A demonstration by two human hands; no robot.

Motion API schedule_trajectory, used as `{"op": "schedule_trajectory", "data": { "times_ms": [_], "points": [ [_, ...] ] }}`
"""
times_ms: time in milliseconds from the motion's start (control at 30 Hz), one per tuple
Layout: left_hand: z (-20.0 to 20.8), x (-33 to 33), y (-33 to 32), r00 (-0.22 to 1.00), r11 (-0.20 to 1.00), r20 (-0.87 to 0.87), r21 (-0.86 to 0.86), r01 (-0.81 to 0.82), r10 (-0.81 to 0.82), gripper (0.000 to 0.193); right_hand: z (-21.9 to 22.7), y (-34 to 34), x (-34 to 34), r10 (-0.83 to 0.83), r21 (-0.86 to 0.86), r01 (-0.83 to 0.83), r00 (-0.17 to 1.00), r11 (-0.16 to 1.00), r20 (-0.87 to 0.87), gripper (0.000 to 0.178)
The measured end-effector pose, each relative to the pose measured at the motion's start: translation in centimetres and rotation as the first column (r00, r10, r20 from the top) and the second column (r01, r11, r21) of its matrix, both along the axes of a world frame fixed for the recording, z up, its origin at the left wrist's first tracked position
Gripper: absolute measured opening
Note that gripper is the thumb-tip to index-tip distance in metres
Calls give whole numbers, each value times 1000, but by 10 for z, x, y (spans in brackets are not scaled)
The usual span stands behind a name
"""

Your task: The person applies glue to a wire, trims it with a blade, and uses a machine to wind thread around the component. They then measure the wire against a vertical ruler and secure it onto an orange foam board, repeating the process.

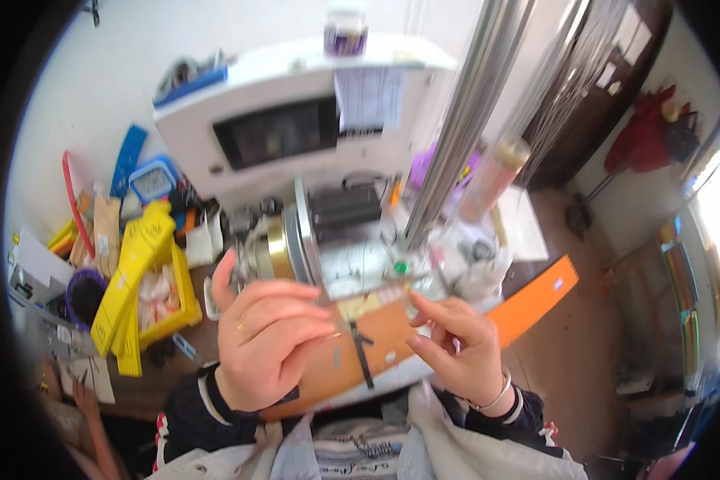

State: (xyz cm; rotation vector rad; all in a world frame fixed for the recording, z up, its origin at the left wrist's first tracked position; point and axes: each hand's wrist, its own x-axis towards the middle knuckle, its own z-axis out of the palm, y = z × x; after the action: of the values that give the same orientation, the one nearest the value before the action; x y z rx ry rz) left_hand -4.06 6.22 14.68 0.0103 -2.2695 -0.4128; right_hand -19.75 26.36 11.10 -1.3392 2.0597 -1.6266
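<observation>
My left hand (272, 344), with a ring on one finger, is raised over the near edge of an orange-brown work surface (392, 328). Its thumb points up and its fingers stretch loosely to the right; I see nothing held in it. Opposite it, my right hand (460, 340) has its fingers bent and a gap between index fingertip and thumb. Nothing plain shows in that gap, though blur hides fine detail. A black strap-like piece (362, 356) lies on the surface between the hands. Beyond is a machine (300, 248) with a round metal and brass-coloured part.
A white machine housing (184, 128) with a dark screen stands behind. Metal posts (464, 120) rise at right of centre. Yellow strips (140, 264) lean on a yellow basket (186, 296) at left. An orange toothed strip (536, 300) juts right. Another person's hand (86, 400) is at lower left.
</observation>
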Motion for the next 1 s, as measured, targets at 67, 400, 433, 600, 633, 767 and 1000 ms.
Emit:
{"op": "schedule_trajectory", "data": {
  "times_ms": [67,400,433,600,633,767,1000],
  "points": [
    [7,8,-9,996,998,-69,-22,-66,65,13,31,8,-5,-49,-25,51,996,998,73,48],
    [11,34,-41,932,952,-232,-67,-300,278,14,174,-22,-75,-143,-244,107,980,964,-135,25],
    [10,32,-42,935,956,-237,-60,-286,264,14,195,-31,-81,-170,-344,101,970,933,-175,25],
    [10,31,-40,948,968,-223,-58,-246,228,13,281,-70,-126,-408,-648,111,852,753,-329,31],
    [9,30,-39,950,973,-232,-38,-226,211,13,295,-75,-130,-411,-652,110,850,750,-330,31],
    [9,32,-37,951,975,-224,-4,-220,214,12,323,-104,-136,-310,-610,149,936,778,-167,28],
    [11,36,-37,954,979,-222,43,-198,203,12,333,-110,-144,-382,-686,229,921,690,-76,20]
  ]
}}
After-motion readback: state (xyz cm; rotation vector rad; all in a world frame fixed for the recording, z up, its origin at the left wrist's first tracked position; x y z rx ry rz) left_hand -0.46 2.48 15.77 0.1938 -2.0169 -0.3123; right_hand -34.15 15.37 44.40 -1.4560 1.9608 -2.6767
